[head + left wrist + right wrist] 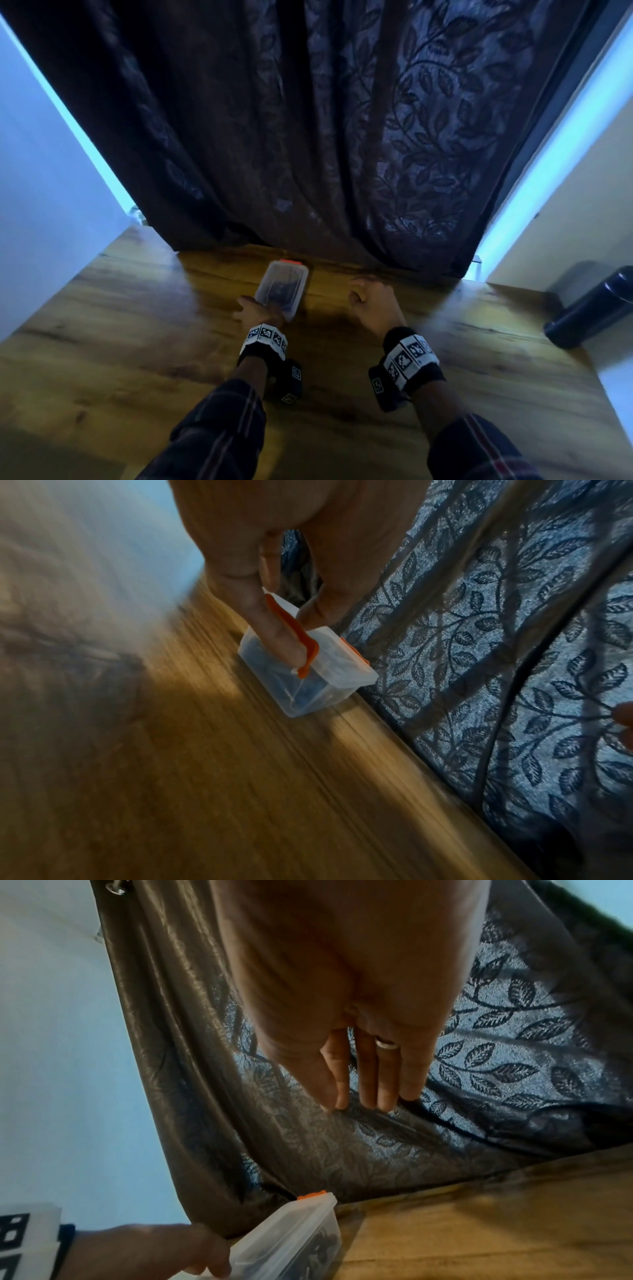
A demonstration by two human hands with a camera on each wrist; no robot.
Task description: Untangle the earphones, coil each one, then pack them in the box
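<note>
A small clear plastic box (274, 279) with a lid and orange clips lies on the wooden table (137, 342), close to the curtain. Dark coiled earphones (322, 1250) show dimly through its wall. My left hand (255, 310) grips the near end of the box; in the left wrist view the left hand (301, 637) pinches it between thumb and fingers across the lid (342, 664). To the right of the box, my right hand (368, 294) is apart from it and holds nothing. In the right wrist view the right hand's fingers (387, 1085) hang straight.
A dark leaf-patterned curtain (308, 137) hangs down to the table's far edge, just behind the box. A black cylinder (592, 308) lies at the right edge of the table. Pale walls stand on both sides.
</note>
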